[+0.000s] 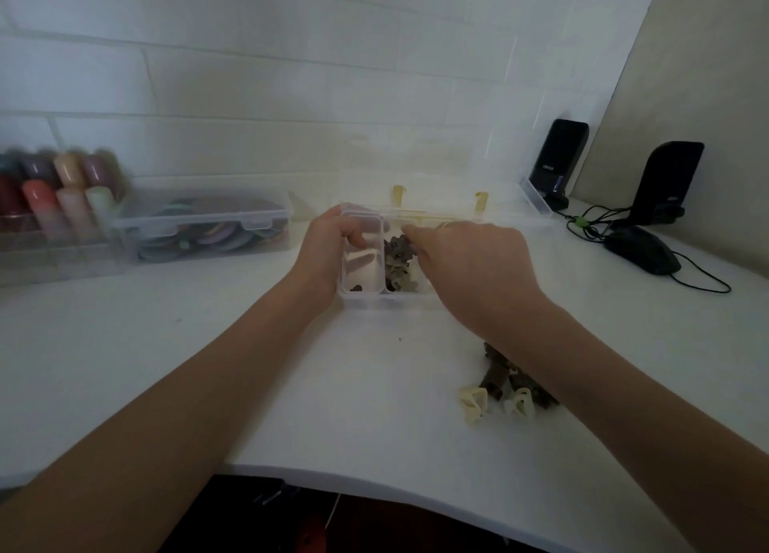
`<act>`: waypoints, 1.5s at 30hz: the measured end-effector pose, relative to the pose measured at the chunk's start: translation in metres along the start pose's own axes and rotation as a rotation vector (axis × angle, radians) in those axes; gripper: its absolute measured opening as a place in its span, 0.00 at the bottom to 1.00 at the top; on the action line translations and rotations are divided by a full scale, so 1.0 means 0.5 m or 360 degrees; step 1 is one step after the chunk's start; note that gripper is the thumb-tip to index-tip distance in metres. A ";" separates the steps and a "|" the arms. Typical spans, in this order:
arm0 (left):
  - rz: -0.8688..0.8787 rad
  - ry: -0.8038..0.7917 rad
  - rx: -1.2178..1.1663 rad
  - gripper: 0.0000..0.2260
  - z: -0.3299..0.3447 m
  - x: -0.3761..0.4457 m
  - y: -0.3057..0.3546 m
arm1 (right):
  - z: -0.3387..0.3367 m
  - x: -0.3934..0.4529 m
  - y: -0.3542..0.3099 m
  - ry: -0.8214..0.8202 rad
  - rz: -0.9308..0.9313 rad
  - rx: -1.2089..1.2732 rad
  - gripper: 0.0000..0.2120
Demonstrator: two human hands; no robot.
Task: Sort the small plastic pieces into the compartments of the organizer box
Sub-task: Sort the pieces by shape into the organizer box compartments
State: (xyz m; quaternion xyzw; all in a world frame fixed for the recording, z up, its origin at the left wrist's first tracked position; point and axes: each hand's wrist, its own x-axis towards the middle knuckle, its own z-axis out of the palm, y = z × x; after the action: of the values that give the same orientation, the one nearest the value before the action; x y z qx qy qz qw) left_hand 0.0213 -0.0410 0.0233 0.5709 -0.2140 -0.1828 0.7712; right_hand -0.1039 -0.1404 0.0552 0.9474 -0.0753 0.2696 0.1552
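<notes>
One clear plastic organizer box sits mid-table on the white tabletop, its transparent lid raised at the far side on two yellowish hinges; two near compartments can be made out, any others are covered by the hands. Left compartment: one or two dark bits at its near end. Right compartment: a heap of small dark and pale plastic pieces, too blurred to count. Left hand curls around the box's left wall, fingertips hooked over the rim into the left compartment. Right hand reaches over the right compartment, fingers drawn together just above the heap; whether they pinch a piece cannot be told. One loose pile of brown and cream plastic pieces lies on the near right of the table, partly hidden under the right forearm. Far left: one closed clear case of coloured discs and a blurred clear rack of coloured tubes, cut off by the frame edge. Far right: two black speakers, one dark computer mouse with cable
</notes>
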 end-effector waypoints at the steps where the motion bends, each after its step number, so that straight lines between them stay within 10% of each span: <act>1: 0.0003 0.0006 -0.0006 0.16 0.000 0.000 0.000 | 0.002 -0.003 0.001 0.0006 0.0039 0.0109 0.12; 8: 0.0004 0.0021 -0.0013 0.16 0.001 0.004 -0.001 | -0.006 -0.019 0.020 -0.0099 0.0119 0.0554 0.14; 15: 0.0011 0.0017 0.0000 0.17 -0.003 0.007 -0.007 | -0.001 -0.024 0.009 -0.0340 -0.0061 0.0107 0.28; 32: -0.0153 0.0058 -0.0022 0.20 -0.009 0.011 -0.009 | -0.025 -0.025 0.058 -0.0017 0.0172 0.1015 0.14; 45: -0.0004 0.0028 -0.0052 0.14 -0.006 0.010 -0.010 | -0.033 -0.106 0.199 -0.0984 0.0129 0.0618 0.08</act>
State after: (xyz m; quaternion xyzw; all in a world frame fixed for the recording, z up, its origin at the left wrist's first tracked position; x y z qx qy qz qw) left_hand 0.0270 -0.0424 0.0184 0.5601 -0.2034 -0.1822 0.7821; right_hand -0.1792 -0.2256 0.0654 0.9922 -0.1035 -0.0143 -0.0684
